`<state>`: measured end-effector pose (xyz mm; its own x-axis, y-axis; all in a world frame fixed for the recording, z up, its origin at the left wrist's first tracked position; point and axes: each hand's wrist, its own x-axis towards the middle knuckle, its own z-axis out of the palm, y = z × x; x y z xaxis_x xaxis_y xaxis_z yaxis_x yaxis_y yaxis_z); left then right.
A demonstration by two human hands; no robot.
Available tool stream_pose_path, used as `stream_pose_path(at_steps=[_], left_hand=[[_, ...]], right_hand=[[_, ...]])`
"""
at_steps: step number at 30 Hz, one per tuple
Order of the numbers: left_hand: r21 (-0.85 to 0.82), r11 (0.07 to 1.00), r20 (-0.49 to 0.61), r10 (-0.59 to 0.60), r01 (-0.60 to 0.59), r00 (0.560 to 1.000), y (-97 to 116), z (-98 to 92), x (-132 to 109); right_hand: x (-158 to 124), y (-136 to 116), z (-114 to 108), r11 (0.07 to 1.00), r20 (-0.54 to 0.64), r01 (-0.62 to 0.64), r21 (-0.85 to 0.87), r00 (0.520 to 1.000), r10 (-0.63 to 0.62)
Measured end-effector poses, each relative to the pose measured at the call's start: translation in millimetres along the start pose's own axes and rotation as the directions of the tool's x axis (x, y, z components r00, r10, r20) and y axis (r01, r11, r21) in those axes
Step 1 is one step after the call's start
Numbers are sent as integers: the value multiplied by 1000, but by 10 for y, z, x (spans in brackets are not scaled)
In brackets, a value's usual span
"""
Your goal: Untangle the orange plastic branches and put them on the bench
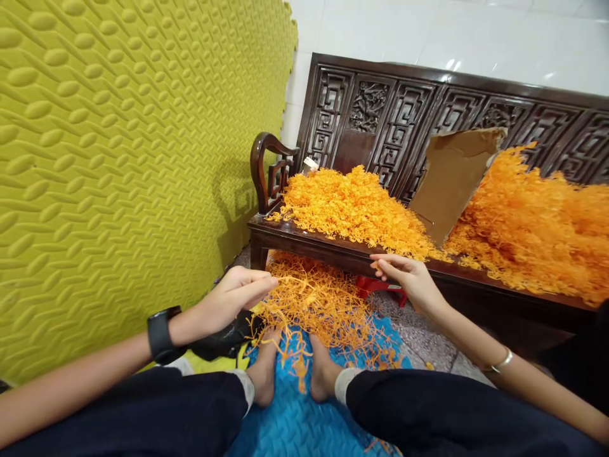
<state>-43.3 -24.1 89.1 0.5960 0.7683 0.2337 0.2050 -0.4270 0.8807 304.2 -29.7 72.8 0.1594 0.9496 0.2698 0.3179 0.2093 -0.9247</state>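
My left hand [235,294], a black watch on its wrist, pinches a thin orange plastic sprig [291,279] above a loose pile of orange sprigs [323,314] on the floor. My right hand [410,278] reaches to the front edge of the dark wooden bench [309,240], fingers curled together at the rim of a big orange heap [354,209]; what it holds, if anything, is too small to see. My bare feet rest under the floor pile on a blue foam mat [304,425].
A brown cardboard sheet [450,181] leans on the carved bench back, splitting the left heap from a larger orange heap [537,228]. A yellow-green foam mat [118,165] stands upright at left. A red object [375,287] sits under the bench. A black thing [221,343] lies by my left foot.
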Motion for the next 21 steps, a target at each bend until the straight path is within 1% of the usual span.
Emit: stream_pose_path(at_steps=[2,3,4,6,9,11,13,16,18,21], left_hand=[[-4,1000,49,15,-15,999,30,37,18],[-3,1000,71,27,-27,997,58,66,30],[1,999,89,42,-42,995,90,97,43],[13,997,110,76,-78,991,157,151,63],[47,990,120,129,-135,984,233,178,78],[70,984,94,156,-163,983,267,166,82],[86,980,46,176,-180,983,295,151,86],[96,976,-12,196,-194,981,333,148,98],[104,974,-28,205,-201,978,345,153,107],[122,973,-36,202,-196,979,332,149,115]], right_hand=[[47,62,-39,999,24,-34,-24,999,35],[88,93,-45,999,29,-37,-36,999,38],[144,127,-46,998,27,-13,-53,1000,14],[296,197,-36,989,22,97,-107,995,-95],[618,280,19,939,48,257,-228,966,-252],[880,312,98,901,51,297,-317,954,-296],[1154,336,210,866,21,315,-388,943,-333],[1523,395,405,832,-1,327,-448,931,-366],[1702,451,522,806,13,334,-489,926,-376],[1849,530,639,768,38,344,-540,922,-386]])
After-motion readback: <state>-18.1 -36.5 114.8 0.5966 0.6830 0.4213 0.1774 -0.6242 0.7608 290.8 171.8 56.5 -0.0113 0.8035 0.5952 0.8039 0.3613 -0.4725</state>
